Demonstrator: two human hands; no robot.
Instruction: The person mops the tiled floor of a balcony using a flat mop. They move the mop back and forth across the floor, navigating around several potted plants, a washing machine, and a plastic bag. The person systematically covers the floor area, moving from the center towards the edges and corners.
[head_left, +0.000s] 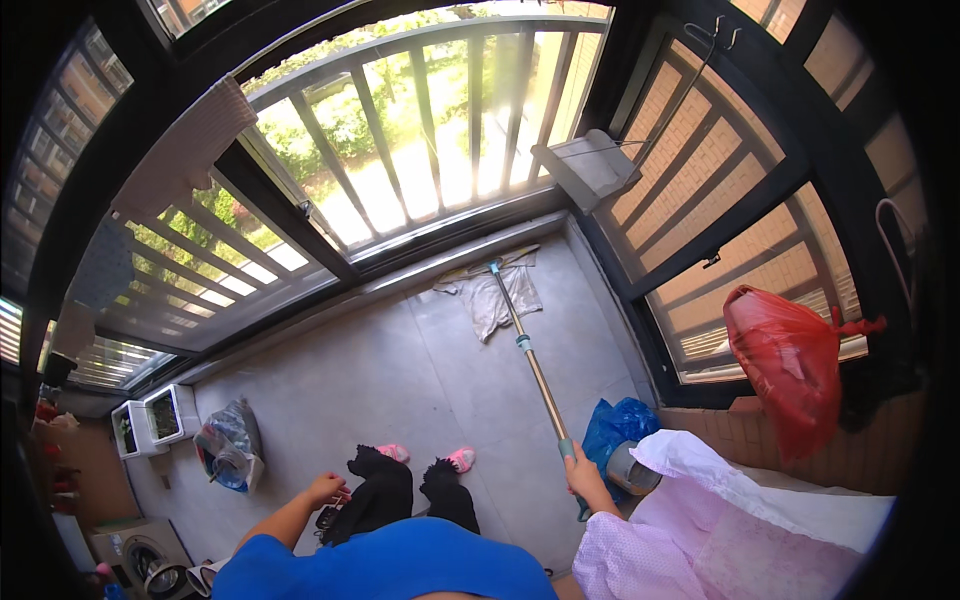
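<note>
My right hand (583, 477) is closed around the grip of a mop (545, 385) with a metal pole and blue-green joints. The pole slants away from me to a pale, crumpled mop cloth (500, 300), which lies on the grey tiled floor (390, 350) near the window sill. Beside my left thigh, my left hand (326, 490) has its fingers curled. A small dark object (328, 513) shows just below those fingers; what it is I cannot make out.
Close to my right hand are a blue plastic bag (610, 430), a grey bucket (630, 470) and pink and white fabric (690, 510). A red bag (785, 365) hangs at the right, a grey dustpan (595, 168) in the far corner. White planters (170, 413) and a clear bag (230, 440) stand left.
</note>
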